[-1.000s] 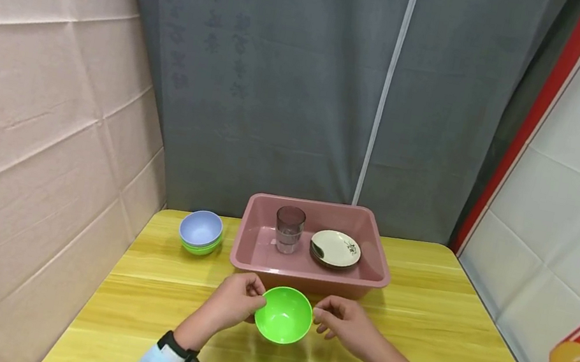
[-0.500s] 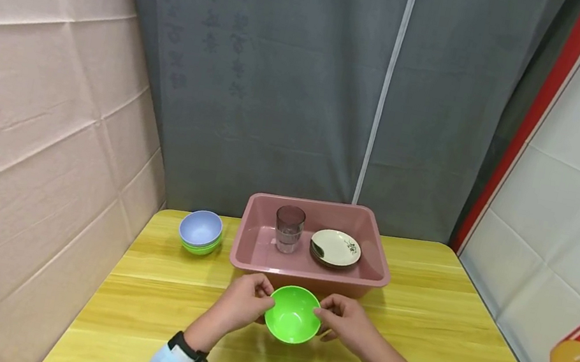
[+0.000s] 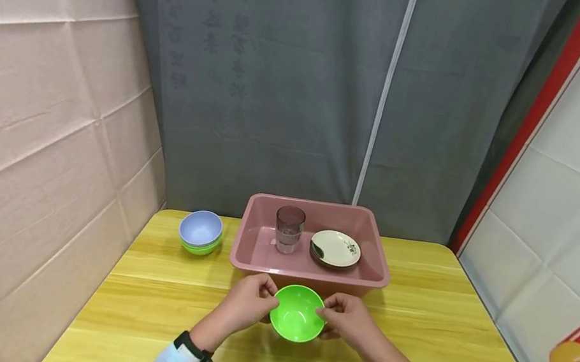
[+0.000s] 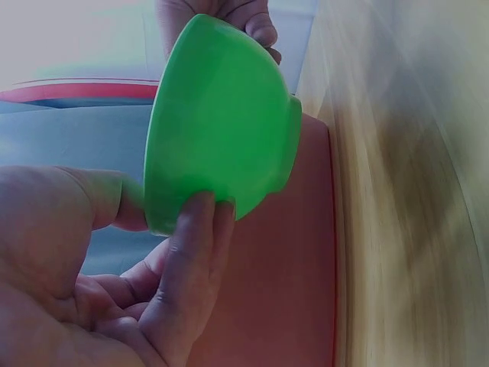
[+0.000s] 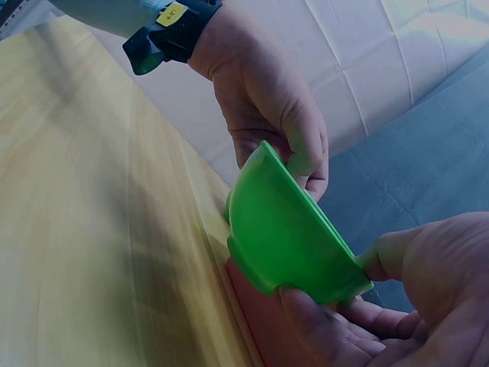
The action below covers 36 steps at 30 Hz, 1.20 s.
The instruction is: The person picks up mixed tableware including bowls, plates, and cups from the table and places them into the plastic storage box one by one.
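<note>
A bright green bowl (image 3: 298, 313) is held above the table, just in front of the pink basin (image 3: 307, 282). My left hand (image 3: 248, 298) pinches its left rim, the thumb at the rim and fingers against the outer wall, as the left wrist view shows. On the opposite side my right hand (image 3: 349, 321) pinches the rim in the same manner. From the right wrist view the bowl (image 5: 290, 229) has its outer wall and foot turned to the camera. The head view looks into its hollow, where nothing lies.
Inside the basin stand a clear tumbler (image 3: 289, 229) and a white plate (image 3: 335, 248) with a leaf pattern, on top of something dark-edged. A blue bowl (image 3: 201, 228) sits nested in green bowls (image 3: 201, 250) at the back left. A grey curtain (image 3: 283, 89) hangs behind the table.
The green bowl has moved right and slightly away from me with my left hand. My right hand, beside the bowl's rim one second ago, now grips it.
</note>
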Each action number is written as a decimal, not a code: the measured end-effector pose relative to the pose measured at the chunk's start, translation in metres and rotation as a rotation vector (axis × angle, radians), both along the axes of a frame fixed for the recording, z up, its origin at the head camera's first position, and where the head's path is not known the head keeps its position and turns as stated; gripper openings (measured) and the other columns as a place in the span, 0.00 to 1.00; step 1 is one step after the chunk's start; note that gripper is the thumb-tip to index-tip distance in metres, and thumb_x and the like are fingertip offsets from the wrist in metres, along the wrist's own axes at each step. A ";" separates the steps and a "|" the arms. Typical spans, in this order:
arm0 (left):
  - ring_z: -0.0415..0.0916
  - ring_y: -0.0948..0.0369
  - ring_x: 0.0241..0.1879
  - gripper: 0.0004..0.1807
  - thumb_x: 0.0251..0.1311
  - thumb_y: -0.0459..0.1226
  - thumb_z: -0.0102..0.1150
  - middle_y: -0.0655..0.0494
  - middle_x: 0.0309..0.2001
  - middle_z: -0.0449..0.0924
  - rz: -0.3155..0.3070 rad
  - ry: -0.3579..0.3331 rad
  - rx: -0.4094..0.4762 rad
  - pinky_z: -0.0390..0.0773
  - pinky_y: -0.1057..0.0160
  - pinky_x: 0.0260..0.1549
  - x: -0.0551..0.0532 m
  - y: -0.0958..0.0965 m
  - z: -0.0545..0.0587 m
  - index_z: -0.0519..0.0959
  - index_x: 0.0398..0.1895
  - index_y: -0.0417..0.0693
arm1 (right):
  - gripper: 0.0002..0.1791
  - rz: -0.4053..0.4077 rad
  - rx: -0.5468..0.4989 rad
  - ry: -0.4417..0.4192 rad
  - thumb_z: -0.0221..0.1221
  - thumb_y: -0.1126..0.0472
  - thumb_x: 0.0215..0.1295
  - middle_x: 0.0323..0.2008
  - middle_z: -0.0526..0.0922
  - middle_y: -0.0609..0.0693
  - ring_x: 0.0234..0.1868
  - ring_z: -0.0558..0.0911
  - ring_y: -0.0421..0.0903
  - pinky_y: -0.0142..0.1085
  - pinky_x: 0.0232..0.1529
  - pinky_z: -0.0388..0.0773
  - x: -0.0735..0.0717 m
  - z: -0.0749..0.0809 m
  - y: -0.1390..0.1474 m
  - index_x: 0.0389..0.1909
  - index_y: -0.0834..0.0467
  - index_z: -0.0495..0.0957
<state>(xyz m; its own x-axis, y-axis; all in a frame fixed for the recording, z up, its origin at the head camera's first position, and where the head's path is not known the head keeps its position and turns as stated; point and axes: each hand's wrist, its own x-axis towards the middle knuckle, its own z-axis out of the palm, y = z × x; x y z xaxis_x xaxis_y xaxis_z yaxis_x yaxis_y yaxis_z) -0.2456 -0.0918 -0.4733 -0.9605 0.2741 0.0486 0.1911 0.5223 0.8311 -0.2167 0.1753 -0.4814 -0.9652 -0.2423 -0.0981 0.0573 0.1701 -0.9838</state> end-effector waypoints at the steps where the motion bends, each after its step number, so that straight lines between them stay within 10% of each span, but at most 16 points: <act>1: 0.78 0.60 0.31 0.06 0.60 0.32 0.68 0.56 0.31 0.81 0.000 0.002 0.000 0.81 0.61 0.27 0.000 0.000 -0.001 0.81 0.38 0.45 | 0.11 -0.005 0.003 0.004 0.65 0.67 0.75 0.34 0.82 0.55 0.30 0.89 0.50 0.51 0.37 0.93 -0.001 0.000 0.000 0.47 0.73 0.79; 12: 0.85 0.52 0.36 0.09 0.80 0.41 0.63 0.53 0.37 0.82 -0.095 -0.034 0.089 0.87 0.60 0.32 0.001 -0.007 0.000 0.81 0.48 0.45 | 0.09 -0.048 0.042 0.015 0.65 0.69 0.72 0.33 0.85 0.55 0.28 0.88 0.47 0.50 0.36 0.93 -0.007 0.008 0.004 0.45 0.73 0.80; 19: 0.81 0.60 0.44 0.09 0.82 0.47 0.62 0.60 0.44 0.84 -0.095 0.113 -0.096 0.84 0.56 0.44 -0.001 -0.047 0.009 0.83 0.50 0.53 | 0.10 -0.061 0.084 0.020 0.63 0.67 0.76 0.36 0.86 0.55 0.31 0.88 0.48 0.49 0.38 0.93 -0.020 0.019 0.023 0.47 0.72 0.82; 36: 0.82 0.45 0.62 0.19 0.75 0.41 0.71 0.45 0.60 0.84 0.067 0.076 -0.390 0.81 0.39 0.64 -0.011 -0.115 -0.012 0.83 0.61 0.41 | 0.17 -0.139 0.242 -0.041 0.62 0.52 0.82 0.48 0.81 0.56 0.43 0.85 0.49 0.41 0.46 0.89 -0.091 0.055 0.074 0.51 0.65 0.83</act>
<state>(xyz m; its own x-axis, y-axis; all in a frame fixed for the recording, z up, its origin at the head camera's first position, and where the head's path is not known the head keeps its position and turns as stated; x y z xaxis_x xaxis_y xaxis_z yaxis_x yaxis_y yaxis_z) -0.2569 -0.2066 -0.4856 -0.9746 0.2227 0.0249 0.1990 0.8093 0.5527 -0.3072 0.2488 -0.4266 -0.9817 -0.0726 -0.1763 0.1350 0.3878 -0.9118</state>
